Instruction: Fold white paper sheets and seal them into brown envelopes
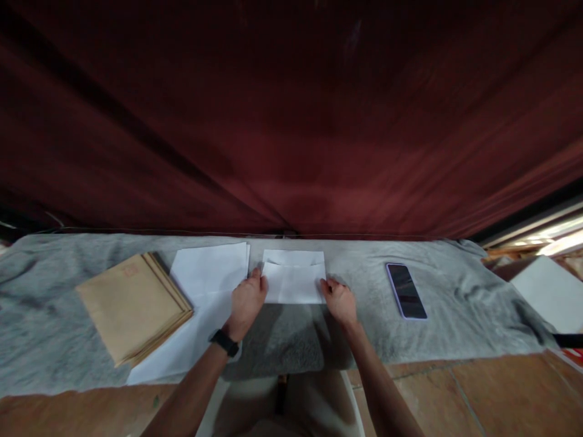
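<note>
A folded white sheet of paper (294, 282) lies on the grey cloth in front of me, its upper layer bowed slightly along the top. My left hand (248, 297) pinches its left edge between thumb and fingers; a black watch is on that wrist. At the right edge, my right hand (339, 300) grips the same sheet near its lower corner. Large white sheets of paper (214, 273) lie just left of my left hand, partly beneath a stack of brown envelopes (132, 303).
A grey cloth (464, 303) covers the long table. To the right lies a phone (406, 291) in a purple case. A dark red curtain (291, 152) hangs behind the table. Beyond the table's right end is a white flat-topped object (549, 294). Tiled floor (501, 394) shows below.
</note>
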Demonstrator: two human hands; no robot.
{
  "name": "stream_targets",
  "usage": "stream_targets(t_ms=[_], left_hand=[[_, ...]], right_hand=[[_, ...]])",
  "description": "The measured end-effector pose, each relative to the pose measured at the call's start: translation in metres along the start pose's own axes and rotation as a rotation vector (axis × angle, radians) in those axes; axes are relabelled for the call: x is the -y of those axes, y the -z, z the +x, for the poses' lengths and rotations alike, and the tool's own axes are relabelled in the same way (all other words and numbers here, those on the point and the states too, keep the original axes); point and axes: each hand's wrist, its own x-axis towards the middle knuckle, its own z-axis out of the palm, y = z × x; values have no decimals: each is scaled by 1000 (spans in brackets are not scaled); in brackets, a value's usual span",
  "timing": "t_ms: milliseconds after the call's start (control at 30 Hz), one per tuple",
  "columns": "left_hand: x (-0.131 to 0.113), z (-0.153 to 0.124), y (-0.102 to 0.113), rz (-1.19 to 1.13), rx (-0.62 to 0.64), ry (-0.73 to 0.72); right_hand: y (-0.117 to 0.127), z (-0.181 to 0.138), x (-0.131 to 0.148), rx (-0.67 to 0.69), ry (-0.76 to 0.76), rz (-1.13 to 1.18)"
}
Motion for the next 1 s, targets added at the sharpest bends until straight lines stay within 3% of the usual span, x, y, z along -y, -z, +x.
stream_targets(t_ms=[200, 567, 1000], left_hand=[[-15, 11, 3, 48, -50, 3], [-17, 35, -7, 42, -96, 35], [-18, 42, -18, 30, -119, 40]], right_hand=[[2, 17, 5, 36, -48, -74], [-2, 37, 11, 27, -70, -141], [-8, 41, 17, -88, -83, -194]])
